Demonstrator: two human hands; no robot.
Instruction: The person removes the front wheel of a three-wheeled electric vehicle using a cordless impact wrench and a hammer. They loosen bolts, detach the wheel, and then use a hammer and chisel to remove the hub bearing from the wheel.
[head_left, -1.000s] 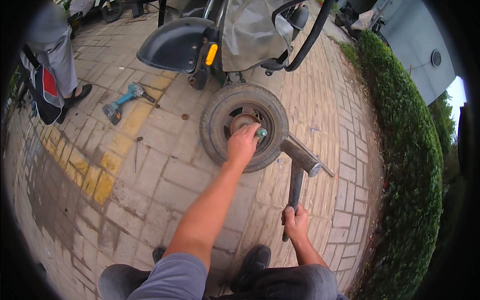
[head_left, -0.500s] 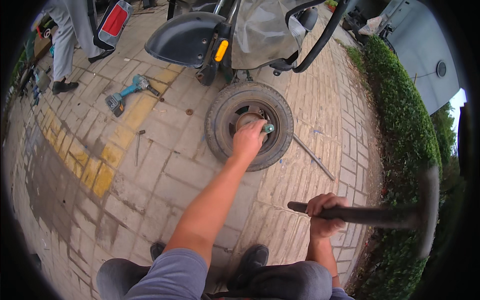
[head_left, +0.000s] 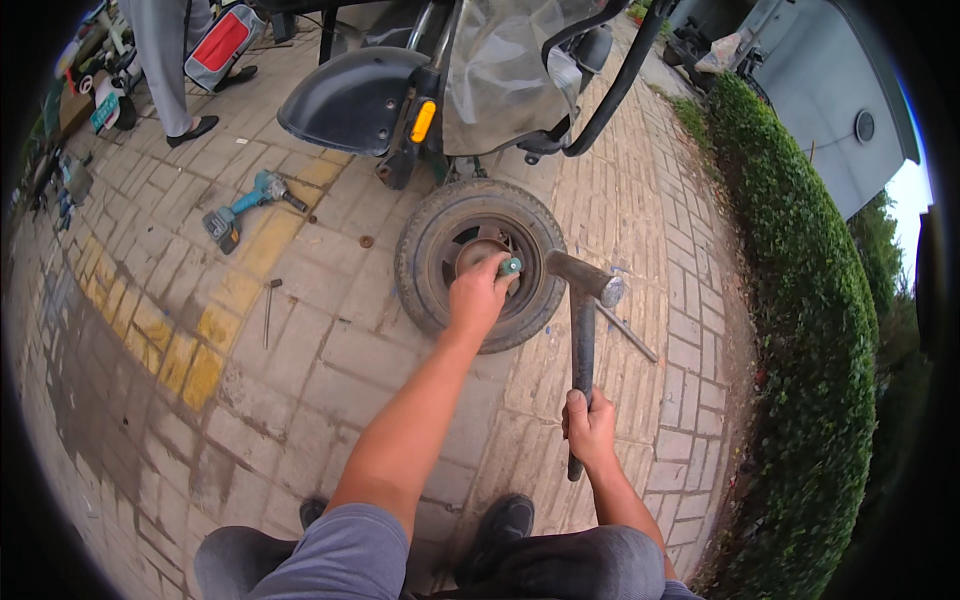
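Note:
A wheel with a worn black tyre is in front of me, under the front of a vehicle. Over its hub, my left hand is closed around a green-handled tool, seen end-on, its tip hidden inside the rim. My right hand grips the dark handle of a hammer. The hammer stands nearly upright in view, its metal head just right of the tyre and apart from the green handle.
A cordless impact wrench and a thin metal bar tool lie on the paving at left. A metal rod lies right of the wheel. The vehicle's black fender overhangs; a hedge runs along the right. Another person stands far left.
My right hand has swung the hammer from the far right inward, its head now beside the wheel. The left hand keeps its hold on the green-handled tool. The other person's legs have shifted.

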